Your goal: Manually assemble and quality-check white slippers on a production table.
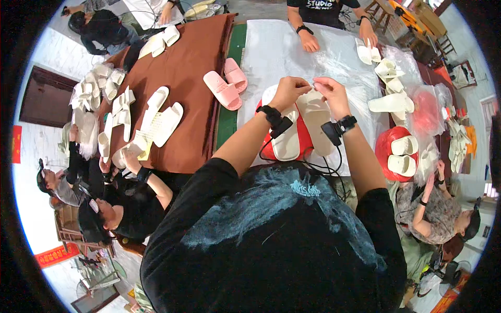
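Slippers on a red wrap, with two hands gathered above their far end.
Both look light and springy, like moulded foam, so they should flex rather than break; the side edges near mid-sole seem the safest place to take hold. The white one lies over the left part of the red wrap, the beige slipper over its right part. From the near side of the red wrap the forearms slant inward, bringing the left hand and right hand near each other, wrists bent, fingers curled. In each grip the fingertips draw in close to the thumb; I cannot tell whether either pinches anything.
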Demonstrator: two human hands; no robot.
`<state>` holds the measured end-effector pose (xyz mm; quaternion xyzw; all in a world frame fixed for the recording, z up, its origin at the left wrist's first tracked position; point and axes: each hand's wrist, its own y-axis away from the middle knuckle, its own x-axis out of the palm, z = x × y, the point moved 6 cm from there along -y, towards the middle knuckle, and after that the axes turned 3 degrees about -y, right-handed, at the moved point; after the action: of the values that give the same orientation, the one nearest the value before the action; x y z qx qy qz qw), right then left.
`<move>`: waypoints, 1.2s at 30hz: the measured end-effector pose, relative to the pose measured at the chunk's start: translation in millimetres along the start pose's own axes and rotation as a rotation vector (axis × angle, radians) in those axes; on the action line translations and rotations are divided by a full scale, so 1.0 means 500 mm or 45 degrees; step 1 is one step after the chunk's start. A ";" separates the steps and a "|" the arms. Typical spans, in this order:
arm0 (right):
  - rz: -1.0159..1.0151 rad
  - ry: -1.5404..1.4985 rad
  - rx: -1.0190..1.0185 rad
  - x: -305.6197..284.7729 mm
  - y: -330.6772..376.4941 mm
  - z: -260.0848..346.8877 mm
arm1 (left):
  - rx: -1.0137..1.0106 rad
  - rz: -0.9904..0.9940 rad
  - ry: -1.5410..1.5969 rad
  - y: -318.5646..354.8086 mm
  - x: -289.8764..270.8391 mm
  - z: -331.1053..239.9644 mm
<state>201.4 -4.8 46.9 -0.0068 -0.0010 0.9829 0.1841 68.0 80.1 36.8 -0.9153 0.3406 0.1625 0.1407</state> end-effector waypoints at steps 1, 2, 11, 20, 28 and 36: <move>0.032 -0.055 0.075 0.017 -0.013 -0.020 | -0.003 -0.042 -0.016 0.004 -0.003 0.006; 0.057 -0.056 0.075 0.029 -0.016 -0.034 | -0.013 -0.063 -0.021 0.010 -0.003 0.013; -0.081 -0.272 0.099 0.043 -0.033 -0.078 | -0.089 -0.211 0.106 0.028 -0.028 0.051; -0.115 -0.268 0.018 0.045 -0.024 -0.075 | -0.269 -0.196 0.390 0.038 -0.026 0.051; -0.106 -0.334 -0.055 0.040 -0.022 -0.080 | -0.191 -0.199 0.167 0.030 -0.013 0.066; -0.110 -0.178 -0.068 0.051 -0.013 -0.072 | -0.120 -0.125 0.014 0.036 -0.015 0.047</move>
<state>180.4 10.4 10.7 0.0568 -0.0403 0.9718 0.2255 45.8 80.1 16.0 -0.9374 0.2879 0.1662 0.1034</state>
